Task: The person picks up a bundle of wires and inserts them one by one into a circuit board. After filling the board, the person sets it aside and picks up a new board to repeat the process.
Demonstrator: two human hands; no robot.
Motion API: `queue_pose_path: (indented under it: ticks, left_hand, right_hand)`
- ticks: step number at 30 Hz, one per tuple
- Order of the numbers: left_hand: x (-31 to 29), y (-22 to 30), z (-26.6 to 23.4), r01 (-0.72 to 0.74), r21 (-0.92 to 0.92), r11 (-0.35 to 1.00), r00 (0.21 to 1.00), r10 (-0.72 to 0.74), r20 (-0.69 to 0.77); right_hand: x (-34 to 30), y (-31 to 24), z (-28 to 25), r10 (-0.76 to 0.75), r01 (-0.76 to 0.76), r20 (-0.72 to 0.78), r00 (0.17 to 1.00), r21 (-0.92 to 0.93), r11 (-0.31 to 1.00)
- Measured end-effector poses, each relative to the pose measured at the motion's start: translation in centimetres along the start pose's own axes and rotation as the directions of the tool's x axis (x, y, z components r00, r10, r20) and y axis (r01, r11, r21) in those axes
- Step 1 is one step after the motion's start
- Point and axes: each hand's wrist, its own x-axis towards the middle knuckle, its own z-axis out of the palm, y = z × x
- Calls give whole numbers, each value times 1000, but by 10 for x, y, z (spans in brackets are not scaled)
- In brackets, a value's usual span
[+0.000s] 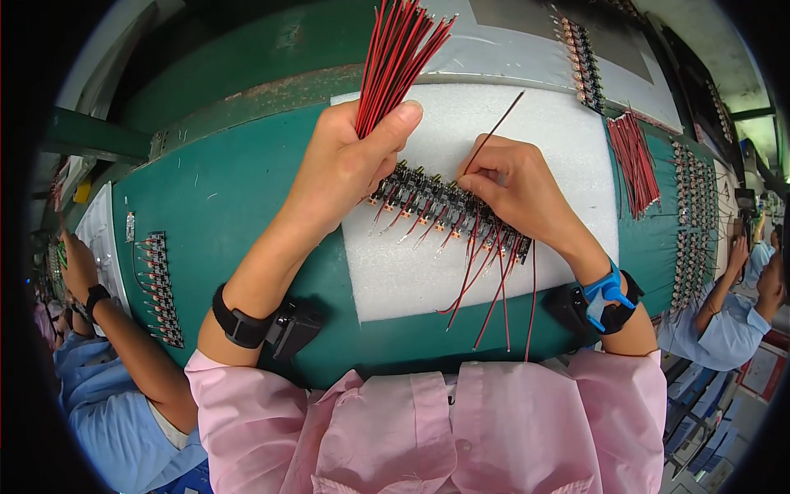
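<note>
Projecting from the pinch of the right hand (514, 177), a single thin wire (500, 124) is held between thumb and forefinger, its long axis slanted up, away and to the right. Below the pinch, a row of circuit boards (428, 200) is laid on a white foam sheet (391, 292), its long axis set from upper left to lower right, partly under the right hand, the nearer one at mid-row. Left of the pinch, a thick bundle of red and black wires (393, 70) is gripped by the left hand (350, 156) near the row's upper-left end. Nearer the wearer, attached wires (532, 296) are trailed from the boards. The held wire's lower end is hidden by the fingers; whether a board is touched cannot be told. Rim details are bent and hard to read.
</note>
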Motion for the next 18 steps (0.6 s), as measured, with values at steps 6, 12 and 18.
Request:
queue_pose_path:
  ticks: [6, 12, 18]
  left_hand:
    - [0, -1, -1, 2, -4, 1000, 1000, -2, 9]
    - [0, -1, 5, 2, 29, 1000, 998, 0, -55]
    - [3, -1, 2, 48, -18, 999, 999, -48, -25]
  right_hand:
    - [-2, -2, 1, -6, 5, -29, 1000, -9, 1000]
    - [-5, -3, 3, -25, 23, -54, 998, -28, 999]
    - [-8, -1, 2, -105, 100, -65, 992, -79, 992]
